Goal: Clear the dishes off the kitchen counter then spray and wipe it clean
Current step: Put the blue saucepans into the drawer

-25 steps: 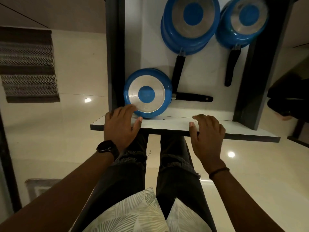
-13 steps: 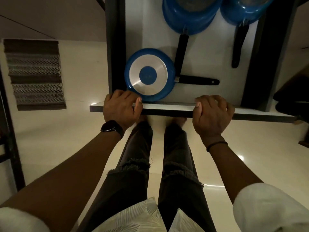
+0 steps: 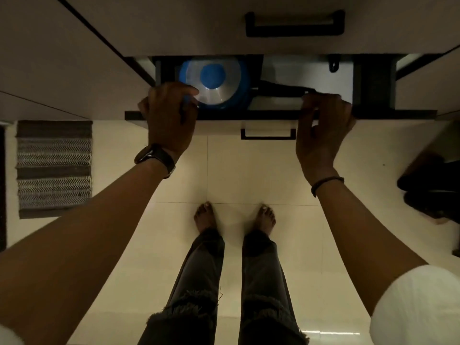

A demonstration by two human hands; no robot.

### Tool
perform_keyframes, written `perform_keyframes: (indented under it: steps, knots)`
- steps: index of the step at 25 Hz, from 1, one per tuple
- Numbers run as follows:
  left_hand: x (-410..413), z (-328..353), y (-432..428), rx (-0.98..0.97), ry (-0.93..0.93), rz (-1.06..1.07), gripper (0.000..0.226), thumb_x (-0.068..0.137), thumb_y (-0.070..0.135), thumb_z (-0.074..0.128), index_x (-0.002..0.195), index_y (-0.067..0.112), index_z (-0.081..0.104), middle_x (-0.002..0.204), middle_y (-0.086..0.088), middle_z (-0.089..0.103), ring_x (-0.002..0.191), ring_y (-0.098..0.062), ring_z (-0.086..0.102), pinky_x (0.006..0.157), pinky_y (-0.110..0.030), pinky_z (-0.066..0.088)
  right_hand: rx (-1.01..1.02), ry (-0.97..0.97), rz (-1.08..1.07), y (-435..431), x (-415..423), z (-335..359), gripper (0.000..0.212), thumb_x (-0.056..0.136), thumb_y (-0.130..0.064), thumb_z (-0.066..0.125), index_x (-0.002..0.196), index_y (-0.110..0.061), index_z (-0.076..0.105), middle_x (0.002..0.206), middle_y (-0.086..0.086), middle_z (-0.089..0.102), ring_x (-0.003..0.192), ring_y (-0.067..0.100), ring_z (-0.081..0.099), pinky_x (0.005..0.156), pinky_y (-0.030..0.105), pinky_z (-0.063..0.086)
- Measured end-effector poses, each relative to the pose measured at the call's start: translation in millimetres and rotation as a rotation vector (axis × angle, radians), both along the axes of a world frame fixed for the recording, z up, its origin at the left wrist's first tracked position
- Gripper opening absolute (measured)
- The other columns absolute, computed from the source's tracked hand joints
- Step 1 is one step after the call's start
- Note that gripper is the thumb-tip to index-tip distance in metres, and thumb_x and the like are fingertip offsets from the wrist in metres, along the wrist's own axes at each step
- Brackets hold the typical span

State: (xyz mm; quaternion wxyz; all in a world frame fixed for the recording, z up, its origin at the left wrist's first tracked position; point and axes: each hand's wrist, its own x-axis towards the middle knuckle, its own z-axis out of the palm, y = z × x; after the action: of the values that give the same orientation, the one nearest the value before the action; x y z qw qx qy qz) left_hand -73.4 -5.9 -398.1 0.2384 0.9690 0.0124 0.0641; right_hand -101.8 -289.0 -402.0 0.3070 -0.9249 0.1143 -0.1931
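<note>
A pull-out drawer [image 3: 249, 115] under the counter stands open by a narrow gap. Inside it lies an upturned blue frying pan [image 3: 214, 83], its black handle [image 3: 281, 89] pointing right. Only this one pan shows; the rest of the drawer is hidden beneath the cabinet front above. My left hand [image 3: 169, 115] grips the top edge of the drawer front at its left end, fingers curled over beside the pan. My right hand [image 3: 321, 128] grips the same edge at the right end.
The drawer's black pull handle [image 3: 267, 134] sits between my hands. Above is another cabinet front with a black handle [image 3: 295, 23]. A striped mat [image 3: 53, 168] lies on the pale tiled floor at left, and a dark object [image 3: 433, 188] at right. My bare feet [image 3: 234, 217] stand below the drawer.
The drawer has slid inward under both hands. The two far blue pans are now hidden under the cabinet front, and only the near pan shows.
</note>
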Motion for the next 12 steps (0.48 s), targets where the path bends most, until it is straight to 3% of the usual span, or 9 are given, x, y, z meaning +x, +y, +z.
perform_keyframes:
  steps: [2,3,4,6,8,10,12]
  knots:
    - [-2,6,-11,-0.358,-0.006,0.201,0.016,0.1,0.026,0.052,0.101,0.018,0.066,0.096,0.01,0.063,0.092,-0.007,0.055,0.084,-0.032,0.042,0.414,-0.03,-0.241,5,-1,8,0.018,0.096,-0.016,0.052,0.106,-0.03,0.058,0.098,-0.006,0.059,0.09,0.01,0.053,0.089,0.034,0.044]
    - [-2,10,-18,-0.612,0.089,0.339,0.014,0.101,0.027,0.054,0.098,0.018,0.065,0.091,0.011,0.064,0.083,-0.004,0.056,0.077,-0.033,0.047,0.653,0.059,-0.368,6,2,10,0.017,0.099,-0.017,0.053,0.112,-0.028,0.056,0.102,-0.004,0.06,0.09,0.009,0.054,0.092,0.034,0.048]
    - [0,13,-21,-0.838,0.226,0.464,0.016,0.102,0.029,0.053,0.099,0.019,0.065,0.092,0.008,0.067,0.08,-0.005,0.059,0.071,-0.033,0.049,0.88,0.191,-0.459,5,8,8,0.017,0.103,-0.02,0.051,0.119,-0.023,0.054,0.106,-0.001,0.062,0.09,0.012,0.056,0.092,0.035,0.049]
    - [9,18,-20,-1.096,0.463,0.553,0.024,0.105,0.033,0.049,0.116,0.017,0.063,0.114,-0.002,0.07,0.092,-0.017,0.064,0.073,-0.033,0.053,1.283,0.345,-0.41,1,24,7,0.031,0.105,-0.036,0.044,0.126,-0.014,0.052,0.107,0.0,0.063,0.089,0.017,0.059,0.084,0.035,0.047]
    - [22,21,-19,-1.191,0.487,0.496,0.02,0.105,0.024,0.047,0.118,0.016,0.059,0.126,-0.006,0.066,0.104,-0.022,0.066,0.081,-0.035,0.057,1.385,0.289,-0.292,0,40,9,0.052,0.107,-0.043,0.037,0.143,-0.007,0.047,0.12,0.005,0.059,0.096,0.02,0.06,0.089,0.035,0.043]
    - [35,25,-19,-1.256,0.432,0.488,0.015,0.103,0.016,0.047,0.107,0.015,0.062,0.122,-0.007,0.067,0.106,-0.022,0.068,0.084,-0.035,0.058,1.351,0.269,-0.269,7,50,10,0.053,0.112,-0.038,0.029,0.156,-0.009,0.036,0.14,0.01,0.054,0.113,0.026,0.062,0.106,0.042,0.038]
    - [43,23,-20,-1.321,0.434,0.512,0.015,0.101,0.011,0.047,0.102,0.013,0.062,0.117,-0.01,0.068,0.108,-0.025,0.07,0.085,-0.037,0.059,1.27,0.286,-0.241,11,51,10,0.054,0.112,-0.038,0.029,0.161,-0.016,0.027,0.157,0.01,0.044,0.128,0.032,0.059,0.112,0.047,0.036]
